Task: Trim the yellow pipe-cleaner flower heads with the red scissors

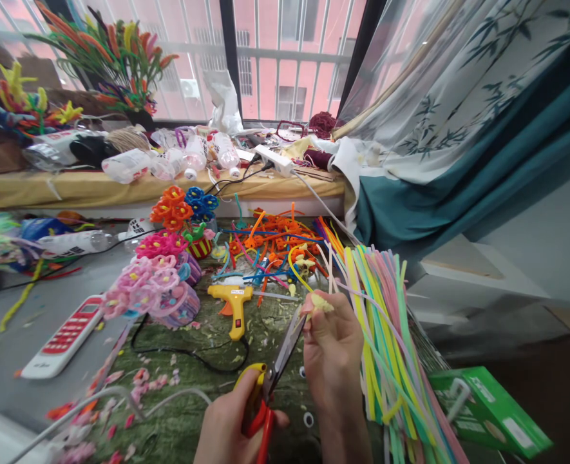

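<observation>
My left hand grips scissors with yellow and red handles, the blades pointing up and to the right. My right hand pinches a small pale yellow fuzzy piece at its fingertips, right by the blade tips. A yellow glue gun lies on the green mat just left of the scissors. A thick bundle of pastel pipe cleaners lies to the right of my right hand.
Pink, orange and blue pipe-cleaner flowers stand at the left. Loose orange and blue pieces lie behind. A white and red remote, a green box, plastic bottles on the sill and a teal curtain surround the mat.
</observation>
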The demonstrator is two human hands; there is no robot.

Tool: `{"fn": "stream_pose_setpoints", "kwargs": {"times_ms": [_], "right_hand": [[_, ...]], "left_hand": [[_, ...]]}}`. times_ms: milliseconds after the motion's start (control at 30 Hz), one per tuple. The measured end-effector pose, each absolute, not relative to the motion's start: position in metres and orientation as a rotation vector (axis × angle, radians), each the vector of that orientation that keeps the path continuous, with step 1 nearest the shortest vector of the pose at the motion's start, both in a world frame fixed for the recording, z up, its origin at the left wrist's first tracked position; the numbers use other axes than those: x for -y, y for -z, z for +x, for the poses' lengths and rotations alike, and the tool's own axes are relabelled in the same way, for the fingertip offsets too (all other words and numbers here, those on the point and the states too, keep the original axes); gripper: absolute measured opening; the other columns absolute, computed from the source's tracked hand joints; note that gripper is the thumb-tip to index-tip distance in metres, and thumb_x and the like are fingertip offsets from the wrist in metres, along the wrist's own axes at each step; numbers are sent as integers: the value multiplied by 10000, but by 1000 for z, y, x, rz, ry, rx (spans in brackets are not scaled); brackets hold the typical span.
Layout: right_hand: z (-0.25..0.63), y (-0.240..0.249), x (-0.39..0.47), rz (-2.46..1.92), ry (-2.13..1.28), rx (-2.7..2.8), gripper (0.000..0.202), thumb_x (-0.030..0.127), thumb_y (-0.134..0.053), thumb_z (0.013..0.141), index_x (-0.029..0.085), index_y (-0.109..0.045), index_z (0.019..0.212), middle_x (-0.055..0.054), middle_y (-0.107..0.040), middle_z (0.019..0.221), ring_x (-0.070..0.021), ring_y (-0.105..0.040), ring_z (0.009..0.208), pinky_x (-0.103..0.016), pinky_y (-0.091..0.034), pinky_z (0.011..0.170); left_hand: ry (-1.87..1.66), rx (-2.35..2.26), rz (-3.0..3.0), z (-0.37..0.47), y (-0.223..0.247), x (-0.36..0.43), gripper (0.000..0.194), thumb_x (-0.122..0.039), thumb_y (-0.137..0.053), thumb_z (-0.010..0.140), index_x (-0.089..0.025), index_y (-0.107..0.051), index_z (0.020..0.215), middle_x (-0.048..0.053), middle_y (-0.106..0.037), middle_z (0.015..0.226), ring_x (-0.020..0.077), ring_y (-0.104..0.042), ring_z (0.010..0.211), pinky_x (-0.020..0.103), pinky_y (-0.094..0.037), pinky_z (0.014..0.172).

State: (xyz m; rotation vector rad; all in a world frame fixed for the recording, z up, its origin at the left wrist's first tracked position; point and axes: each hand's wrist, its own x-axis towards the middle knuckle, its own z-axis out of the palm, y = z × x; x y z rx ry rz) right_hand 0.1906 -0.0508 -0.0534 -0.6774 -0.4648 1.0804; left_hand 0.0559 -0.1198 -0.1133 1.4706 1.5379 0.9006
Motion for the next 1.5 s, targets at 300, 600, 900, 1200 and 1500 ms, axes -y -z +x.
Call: {"fn": "stream_pose_setpoints", "kwargs": {"times_ms": [300,600,900,1200,1500], "right_hand": [[190,52,50,-699,-1059,477,200,276,-870,695,221,-718,812,33,-644,673,-91,-543,545,-209,-461,515],[190,54,50,-653,-1099,441,189,264,-879,690,223,-730,799,32,-649,670,-88,-552,569,-193,-456,527],[191,56,50,-687,-1091,447,216,303,-881,684,222,-718,799,34,-633,665,-87,-524,545,-198,-435,509],[191,55,51,-715,-1075,463,239,336,-881,682,220,-711,802,32,-624,664,-91,-519,545,-206,-441,509],[191,55,50,-629,-1129,418,190,260,-893,680,228,-747,799,33,-666,675,-68,-548,548,-158,-456,515]], "left_hand": [[-775,-1561,1534,52,109,122,325,-357,-538,747,-224,-637,1026,-22,-607,664,126,-452,503,178,-335,445],[-809,-1592,1499,54,118,122,327,-355,-555,701,-233,-642,993,-15,-588,654,156,-540,563,189,-405,506],[-757,-1668,1598,58,105,123,411,-358,-561,696,-212,-624,1074,-38,-629,651,146,-495,477,220,-386,499],[-784,-1605,1511,55,110,121,364,-340,-560,709,-228,-647,1044,-15,-649,688,167,-632,566,197,-430,510],[-826,-1582,1459,56,113,121,366,-312,-552,722,-206,-653,1058,-9,-658,686,152,-618,506,192,-455,509]]}}
